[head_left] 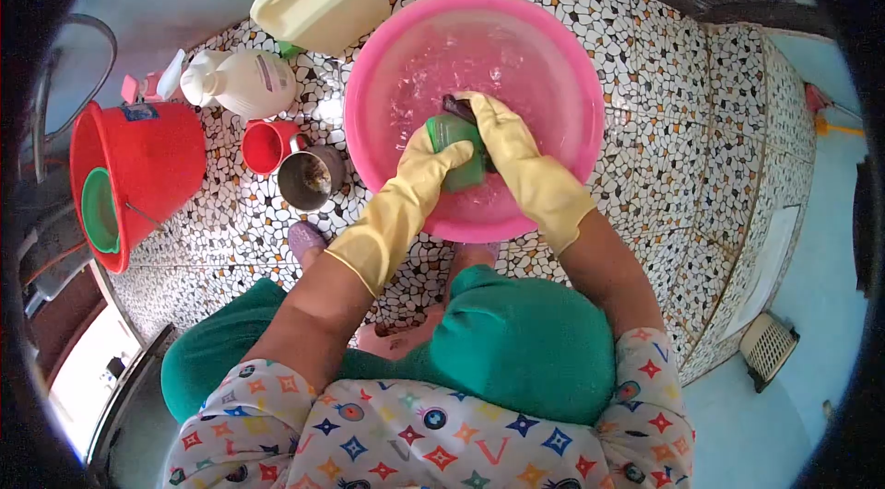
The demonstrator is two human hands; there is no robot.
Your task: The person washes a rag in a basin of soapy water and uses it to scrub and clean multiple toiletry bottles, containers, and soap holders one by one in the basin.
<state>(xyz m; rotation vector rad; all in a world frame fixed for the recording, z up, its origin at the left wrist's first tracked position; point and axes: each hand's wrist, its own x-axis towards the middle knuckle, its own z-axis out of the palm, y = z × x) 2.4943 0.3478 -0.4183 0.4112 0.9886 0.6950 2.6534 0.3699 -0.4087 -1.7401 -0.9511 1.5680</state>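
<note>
Both my hands wear long yellow rubber gloves and are over a pink basin (366, 120) of water. My left hand (433, 162) is closed round a green container (464, 171), thumb across its side. At the container's upper end, my right hand (489, 125) has its fingers bent round a dark cloth or scrubber (458, 108), which is mostly hidden by the glove. The water below looks rippled.
Left of the basin are a red mug (264, 148), a metal pot (309, 178), a white bottle (249, 83) and a cream jug (327, 0). A red bucket (157, 166) lies farther left, holding a green container (100, 210). A basket (768, 348) is at right.
</note>
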